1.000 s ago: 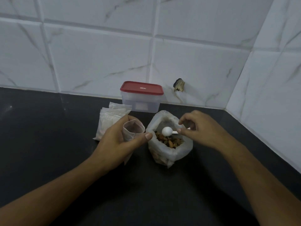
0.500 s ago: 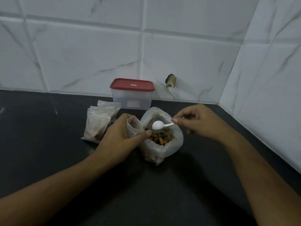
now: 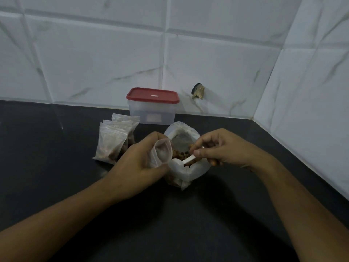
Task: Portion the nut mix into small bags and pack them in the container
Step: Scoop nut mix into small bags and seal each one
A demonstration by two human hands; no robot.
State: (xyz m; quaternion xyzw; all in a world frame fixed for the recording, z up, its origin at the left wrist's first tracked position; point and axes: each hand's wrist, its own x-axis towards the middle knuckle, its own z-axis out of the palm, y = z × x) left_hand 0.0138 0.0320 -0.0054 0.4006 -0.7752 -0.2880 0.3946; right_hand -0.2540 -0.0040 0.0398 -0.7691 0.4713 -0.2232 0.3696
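Here my left hand [image 3: 136,163] grips a clear small bag [image 3: 160,154], mouth open, just beside the rolled-down nut mix bag [image 3: 188,174] mid-counter; my right hand [image 3: 224,148] pinches a white spoon [image 3: 189,159] dipped into the brown nuts [image 3: 181,154]. Tiled walls [image 3: 311,110] corner in close at right; dark counter [image 3: 47,167] stretches left.

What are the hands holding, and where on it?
Left hand grips the small bag below its open mouth; right hand pinches the spoon by its handle.

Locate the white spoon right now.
Head view, centre-right: the white spoon is pinched by the right hand, its bowl down in the open nut bag.
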